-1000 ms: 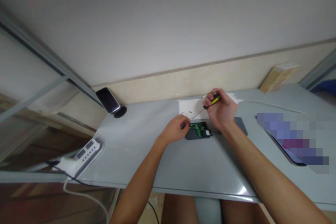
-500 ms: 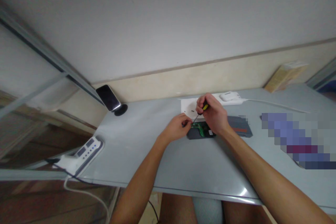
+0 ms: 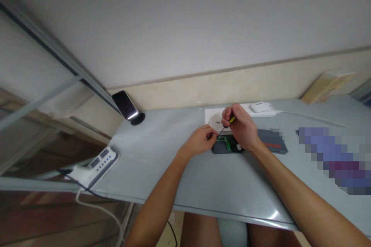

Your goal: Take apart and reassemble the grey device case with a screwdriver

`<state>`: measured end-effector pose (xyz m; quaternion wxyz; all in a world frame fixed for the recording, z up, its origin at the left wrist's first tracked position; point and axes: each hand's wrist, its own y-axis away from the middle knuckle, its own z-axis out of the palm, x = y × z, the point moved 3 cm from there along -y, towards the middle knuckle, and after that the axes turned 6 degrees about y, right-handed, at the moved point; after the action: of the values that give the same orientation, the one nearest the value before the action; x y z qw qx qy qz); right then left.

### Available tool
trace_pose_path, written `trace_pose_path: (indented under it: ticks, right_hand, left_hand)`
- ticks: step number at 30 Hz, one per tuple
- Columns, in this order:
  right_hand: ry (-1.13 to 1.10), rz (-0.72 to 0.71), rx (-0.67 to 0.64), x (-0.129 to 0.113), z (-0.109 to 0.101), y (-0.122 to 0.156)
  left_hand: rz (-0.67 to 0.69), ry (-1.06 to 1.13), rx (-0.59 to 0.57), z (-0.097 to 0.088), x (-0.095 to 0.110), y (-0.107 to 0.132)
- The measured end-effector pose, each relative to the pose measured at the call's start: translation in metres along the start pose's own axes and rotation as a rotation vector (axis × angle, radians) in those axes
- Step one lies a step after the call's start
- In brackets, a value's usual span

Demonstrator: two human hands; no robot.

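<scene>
In my right hand (image 3: 241, 125) is a screwdriver (image 3: 231, 119) with a black and yellow handle, its thin shaft slanting down to the left. The tip meets the left end of a green circuit board (image 3: 228, 145) in an opened dark device (image 3: 219, 149), though the exact contact is too small to make out. My left hand (image 3: 202, 139) is at the device's left end, fingers pinched together beside the screwdriver tip. Something small and dark (image 3: 209, 136) shows at those fingers; its kind is unclear. A dark grey flat piece with an orange stripe (image 3: 271, 146) lies right of the device, partly behind my right wrist.
Behind my hands lie a white box (image 3: 213, 117) and a white power strip (image 3: 262, 114) with a white case (image 3: 261, 107). A phone on a stand (image 3: 124, 105) is at the back left. Another power strip (image 3: 101, 165) lies left, a yellowish box (image 3: 327, 87) back right, a blurred-out item (image 3: 333, 158) right.
The whole view has shifted, so everything appears slightly farther right. Both hands keep nearly the same place at the device, with the screwdriver still in my right hand.
</scene>
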<state>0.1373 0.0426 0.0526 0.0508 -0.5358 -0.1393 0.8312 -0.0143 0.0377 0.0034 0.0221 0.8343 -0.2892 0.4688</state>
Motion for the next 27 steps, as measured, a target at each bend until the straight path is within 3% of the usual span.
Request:
trace_pose_path:
  ticks: [15,27]
  right_hand:
    - [0.033,-0.059,0.017,0.0067,-0.0025,-0.0022]
    - [0.234,-0.057,-0.009,0.0063,0.0055,0.002]
  left_hand:
    - [0.006,-0.057,-0.012,0.0004,0.0018,0.0]
    - [0.019,-0.06,-0.016,0.0037,-0.0021,0.0001]
